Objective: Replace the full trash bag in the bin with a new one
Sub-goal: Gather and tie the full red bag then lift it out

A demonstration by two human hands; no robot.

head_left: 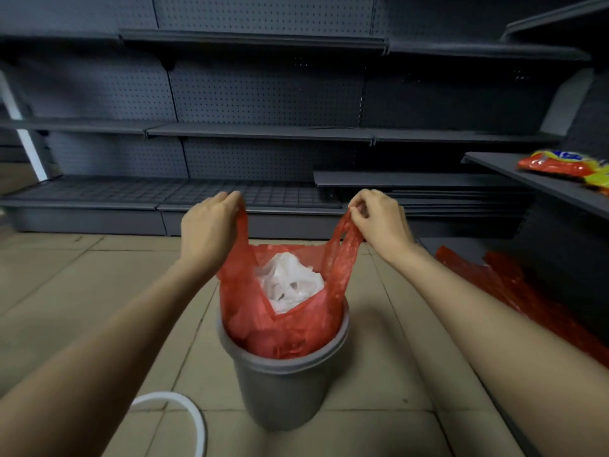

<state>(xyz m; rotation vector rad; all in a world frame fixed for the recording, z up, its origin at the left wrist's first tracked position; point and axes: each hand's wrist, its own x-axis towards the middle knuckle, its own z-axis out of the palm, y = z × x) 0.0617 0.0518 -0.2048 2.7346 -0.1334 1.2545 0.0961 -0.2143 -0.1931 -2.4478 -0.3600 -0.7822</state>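
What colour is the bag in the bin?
Red bag, seen from the head camera.

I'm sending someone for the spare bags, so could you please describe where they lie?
Start at the grey bin on the tiled floor. To its right, against the dark shelving, lies a flat heap of red plastic bags. Unlike the red bag in the bin, nobody holds them.
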